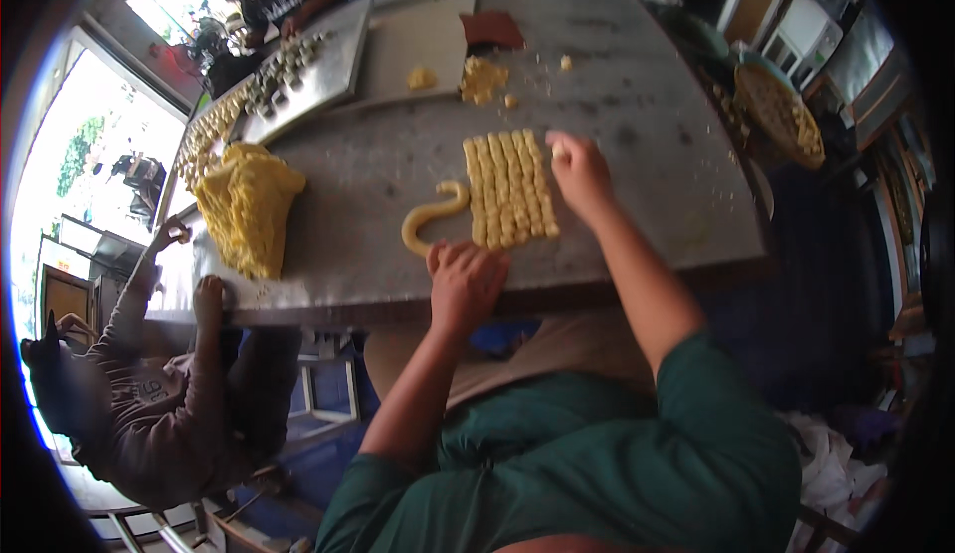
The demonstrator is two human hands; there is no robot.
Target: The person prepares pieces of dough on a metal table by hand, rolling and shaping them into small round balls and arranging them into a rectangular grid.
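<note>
My right hand (583, 177) is closed, a small pale piece of dough (560, 151) pinched at its fingertips beside the right edge of the dough rows. Those rows of small yellow dough pieces (507, 190) lie side by side as a block on the metal table. A smooth dough rope (416, 217) curves in a hook just left of the block. At the rope's near end rests my left hand (466, 276), its fingers spread and laid down, touching the rope and close to the block's near edge.
A big yellow dough mound (244, 210) sits on the table (637, 105) at left. Farther off are metal trays (413, 41) with dough pieces, dough scraps (484, 78) and a reddish-brown sheet (491, 29). A basket (781, 110) stands right. Two people work at left and far left.
</note>
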